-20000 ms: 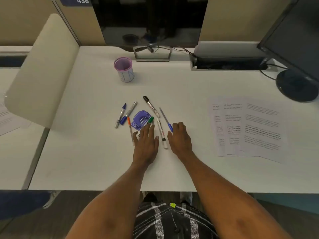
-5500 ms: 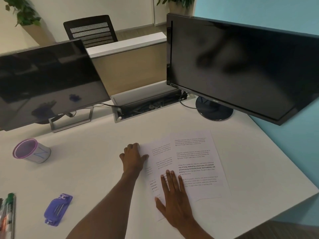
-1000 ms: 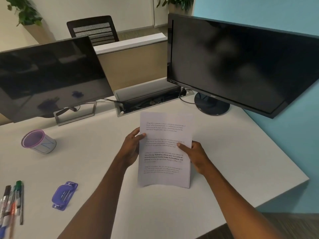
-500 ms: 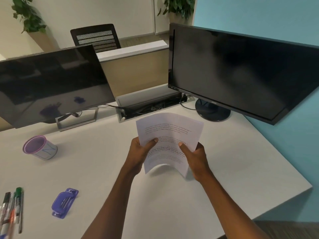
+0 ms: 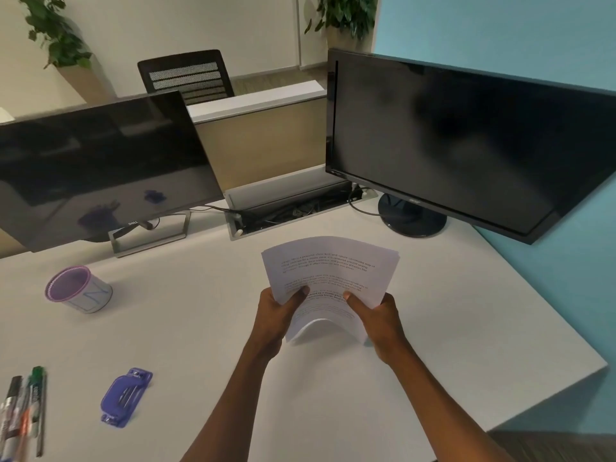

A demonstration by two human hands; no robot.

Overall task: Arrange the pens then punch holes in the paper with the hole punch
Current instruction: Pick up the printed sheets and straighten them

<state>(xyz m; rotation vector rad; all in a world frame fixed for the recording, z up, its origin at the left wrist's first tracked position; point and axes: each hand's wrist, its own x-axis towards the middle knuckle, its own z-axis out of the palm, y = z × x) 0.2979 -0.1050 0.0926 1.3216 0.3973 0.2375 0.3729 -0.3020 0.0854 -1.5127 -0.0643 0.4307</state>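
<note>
A small stack of printed paper sheets [image 5: 330,268] stands nearly upright above the white desk [image 5: 186,328], its lower edge bowed. My left hand [image 5: 278,311] grips the stack's left edge and my right hand [image 5: 375,315] grips its right edge, thumbs on the front. The purple hole punch [image 5: 126,396] lies flat on the desk at lower left, well apart from both hands. Several pens and markers [image 5: 23,411] lie side by side at the far left edge, partly cut off by the frame.
A purple-rimmed cup [image 5: 78,290] lies tilted at the left. Two dark monitors [image 5: 100,165] [image 5: 466,141] stand at the back, with a cable tray [image 5: 293,211] between them. The desk's right corner [image 5: 600,365] drops off beside a blue wall.
The sheets were gathered from the desk into one stack, lifted, and tipped upright with the lower edge bowing. Both hands have stayed on the stack's sides over the last half second.
</note>
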